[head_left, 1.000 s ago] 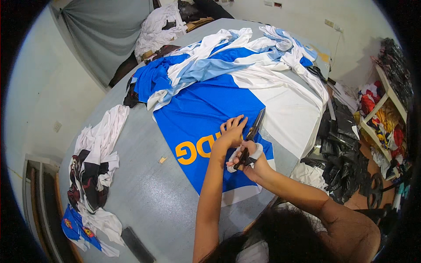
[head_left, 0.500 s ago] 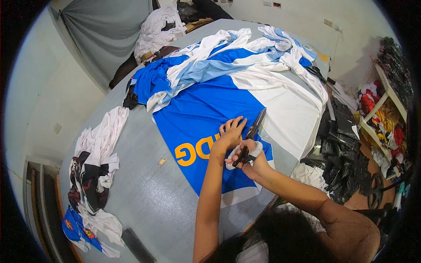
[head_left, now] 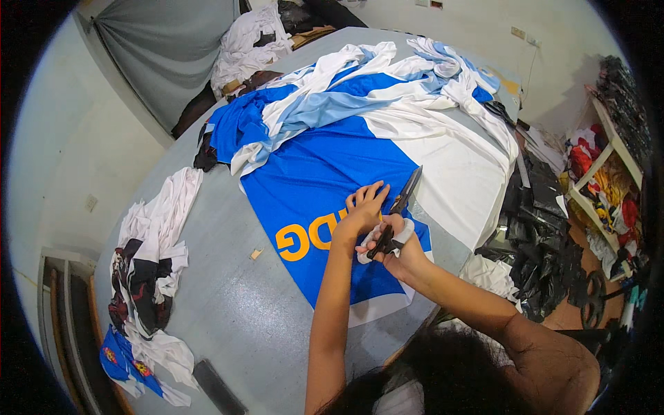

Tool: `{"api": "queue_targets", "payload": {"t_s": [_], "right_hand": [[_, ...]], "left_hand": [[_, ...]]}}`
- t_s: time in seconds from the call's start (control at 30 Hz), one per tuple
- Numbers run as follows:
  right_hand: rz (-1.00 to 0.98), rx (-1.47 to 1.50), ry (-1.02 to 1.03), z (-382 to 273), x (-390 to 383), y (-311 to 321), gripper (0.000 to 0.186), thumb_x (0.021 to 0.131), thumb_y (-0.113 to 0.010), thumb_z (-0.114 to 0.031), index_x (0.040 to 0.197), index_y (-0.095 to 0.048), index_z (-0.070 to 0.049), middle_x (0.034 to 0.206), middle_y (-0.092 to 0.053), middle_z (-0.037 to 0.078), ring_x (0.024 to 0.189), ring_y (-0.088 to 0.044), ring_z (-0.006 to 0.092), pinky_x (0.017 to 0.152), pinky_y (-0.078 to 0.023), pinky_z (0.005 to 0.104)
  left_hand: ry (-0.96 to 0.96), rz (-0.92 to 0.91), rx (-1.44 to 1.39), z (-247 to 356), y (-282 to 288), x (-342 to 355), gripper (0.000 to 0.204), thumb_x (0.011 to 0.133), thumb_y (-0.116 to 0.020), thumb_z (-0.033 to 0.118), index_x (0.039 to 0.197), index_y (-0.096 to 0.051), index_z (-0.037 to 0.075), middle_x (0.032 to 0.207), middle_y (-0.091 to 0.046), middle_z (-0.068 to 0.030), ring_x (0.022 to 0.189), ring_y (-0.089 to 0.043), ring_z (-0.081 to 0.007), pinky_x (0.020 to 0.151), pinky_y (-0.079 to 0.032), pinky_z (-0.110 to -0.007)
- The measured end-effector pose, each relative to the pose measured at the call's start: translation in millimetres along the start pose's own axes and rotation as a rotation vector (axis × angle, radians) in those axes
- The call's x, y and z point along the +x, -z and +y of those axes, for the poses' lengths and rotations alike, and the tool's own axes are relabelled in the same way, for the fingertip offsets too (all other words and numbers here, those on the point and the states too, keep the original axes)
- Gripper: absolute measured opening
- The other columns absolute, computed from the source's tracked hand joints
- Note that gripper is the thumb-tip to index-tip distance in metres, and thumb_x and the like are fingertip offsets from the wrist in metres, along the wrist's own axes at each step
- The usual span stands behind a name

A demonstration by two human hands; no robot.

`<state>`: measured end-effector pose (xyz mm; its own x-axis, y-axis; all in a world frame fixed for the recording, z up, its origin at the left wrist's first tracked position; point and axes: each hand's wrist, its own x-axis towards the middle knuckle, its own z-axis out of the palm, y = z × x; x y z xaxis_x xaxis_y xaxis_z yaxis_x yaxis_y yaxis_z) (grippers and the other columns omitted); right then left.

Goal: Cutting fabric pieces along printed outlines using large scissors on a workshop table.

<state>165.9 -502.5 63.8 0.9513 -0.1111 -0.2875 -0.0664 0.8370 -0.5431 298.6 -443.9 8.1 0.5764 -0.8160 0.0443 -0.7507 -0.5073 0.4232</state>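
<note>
My left hand (head_left: 365, 206) rests on a blue fabric panel (head_left: 311, 180) with orange lettering, its fingers spread and bent at the tips. Just right of it, my right hand (head_left: 394, 245) grips large dark scissors (head_left: 406, 191), whose handle area has white wrapping around it. The blades lie along the right side of the blue panel, beside a white fabric panel (head_left: 449, 187) joined to or lying against it. Whether the blades are cutting through cloth I cannot tell.
Bunched white, light-blue and blue fabrics (head_left: 339, 97) cover the table's (head_left: 235, 290) far part. More garments (head_left: 149, 263) and a dark bar (head_left: 218, 384) lie on the left. At right are black plastic bags (head_left: 532, 249) and a shelf (head_left: 602, 194) of coloured cloth.
The scissor tips have shifted slightly up and right. My right hand has shifted slightly around the handle; my left hand stays in place on the blue panel.
</note>
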Motion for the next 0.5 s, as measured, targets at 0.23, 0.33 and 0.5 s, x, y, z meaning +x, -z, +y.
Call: {"api": "queue_targets", "payload": {"t_s": [0.23, 0.33, 0.5], "right_hand": [[-0.013, -0.036, 0.044, 4.3, 7.2, 13.2, 0.026, 0.084, -0.050, -0.027, 0.066, -0.045, -0.008, 0.062, -0.049, 0.007, 0.058, -0.056, 0.0219, 0.060, -0.053, 0.0404], [0.025, -0.045, -0.002, -0.3, -0.5, 0.4, 0.025, 0.083, -0.051, -0.025, 0.066, -0.045, -0.007, 0.062, -0.049, 0.008, 0.058, -0.057, 0.0231, 0.060, -0.053, 0.0403], [0.032, -0.016, 0.009, -1.5, 3.8, 13.3, 0.023, 0.081, -0.050, -0.021, 0.065, -0.045, -0.005, 0.061, -0.048, 0.008, 0.058, -0.056, 0.0235, 0.062, -0.053, 0.0398]], "left_hand": [[-0.005, 0.025, 0.034, -4.9, -6.8, 3.1, 0.068, 0.074, -0.059, 0.018, 0.137, -0.033, 0.016, 0.143, -0.027, -0.0073, 0.130, -0.023, -0.0256, 0.103, -0.013, -0.047], [0.030, -0.020, 0.039, -3.3, -3.0, 2.3, 0.069, 0.073, -0.059, 0.018, 0.137, -0.033, 0.017, 0.143, -0.027, -0.0066, 0.130, -0.023, -0.0255, 0.104, -0.012, -0.046], [0.071, -0.036, 0.055, 0.3, -0.8, 5.8, 0.075, 0.071, -0.066, 0.025, 0.137, -0.032, 0.016, 0.144, -0.024, -0.0057, 0.130, -0.022, -0.0262, 0.104, -0.013, -0.047]]}}
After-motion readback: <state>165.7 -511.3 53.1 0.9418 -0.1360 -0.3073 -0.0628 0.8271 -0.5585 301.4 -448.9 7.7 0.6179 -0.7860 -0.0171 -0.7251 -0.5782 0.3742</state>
